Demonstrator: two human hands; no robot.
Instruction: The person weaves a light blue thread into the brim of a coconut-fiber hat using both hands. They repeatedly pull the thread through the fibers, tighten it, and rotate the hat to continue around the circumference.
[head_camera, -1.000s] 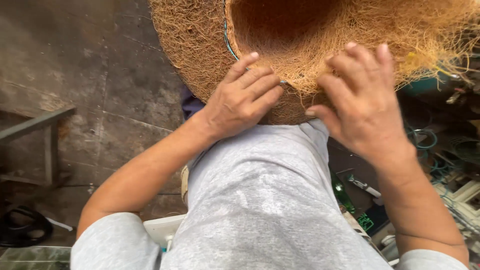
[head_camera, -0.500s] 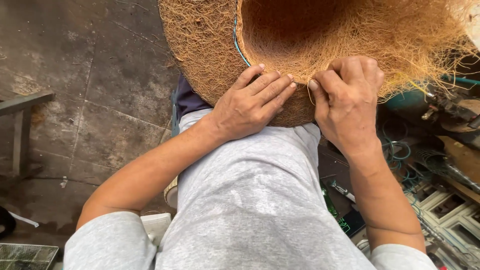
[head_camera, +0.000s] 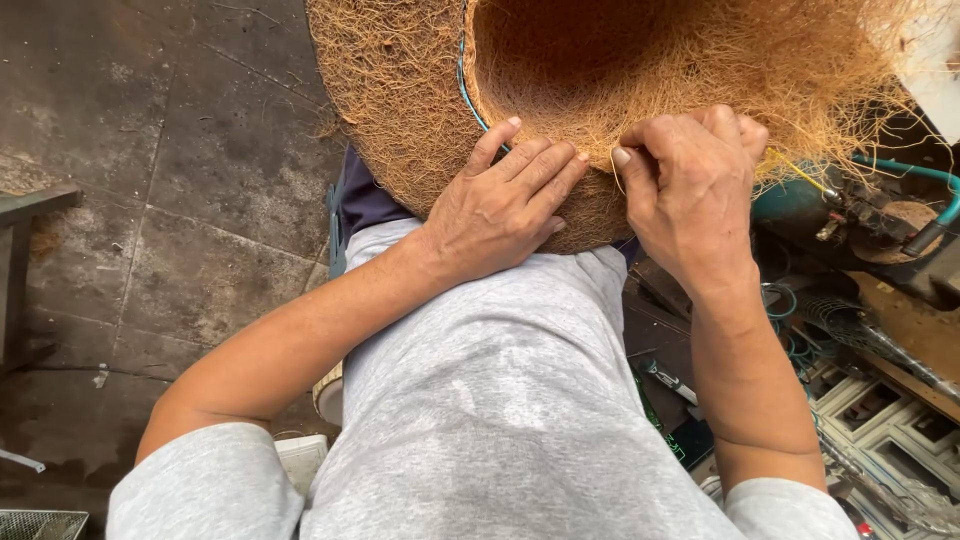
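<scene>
On my lap, I am pressing my flat left hand (head_camera: 500, 205) on the coir basket (head_camera: 600, 90) while my right hand (head_camera: 690, 180) is pinching rim fibres, probably tucking them next.

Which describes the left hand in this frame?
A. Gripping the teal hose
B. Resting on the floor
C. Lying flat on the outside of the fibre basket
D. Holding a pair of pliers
C: the left hand lies spread, palm down, on the brown coconut-fibre basket just below its rim, with nothing in its fingers.
</scene>
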